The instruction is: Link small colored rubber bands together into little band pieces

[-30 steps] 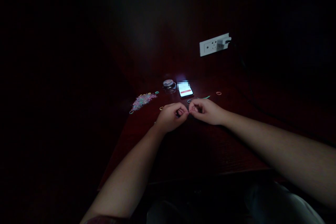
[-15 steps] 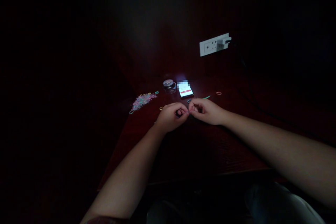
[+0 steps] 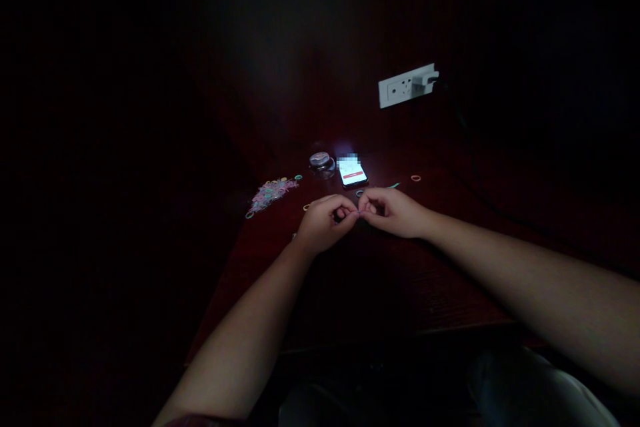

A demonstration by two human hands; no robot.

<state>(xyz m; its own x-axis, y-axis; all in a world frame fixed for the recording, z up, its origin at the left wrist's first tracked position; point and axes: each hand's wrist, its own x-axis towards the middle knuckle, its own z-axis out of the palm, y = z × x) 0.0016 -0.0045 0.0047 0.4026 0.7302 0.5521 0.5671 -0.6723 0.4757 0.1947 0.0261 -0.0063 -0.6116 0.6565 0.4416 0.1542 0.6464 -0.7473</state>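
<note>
My left hand and my right hand meet fingertip to fingertip over the table. Both are closed in a pinch, thumbs against forefingers. A tiny purplish bit shows where the fingertips meet; it is too small and too covered to name. Just behind my right fingers lies a light blue elastic band, partly hidden. A yellow band peeks out beside my left hand. Near my right knuckles is a green strip. Farther left sits a heap of small coloured elastic bands, mostly pink, purple and green.
Behind my hands a lit phone lies beside a clear jar with a lid. An orange-pink band rests to the right. A white wall socket holds a plug with a dark cable. The dark red table is dimly lit.
The view has shifted very slightly. My hands keep the same pinch at the same place, and a little more of the purplish bit shows between the fingertips.
</note>
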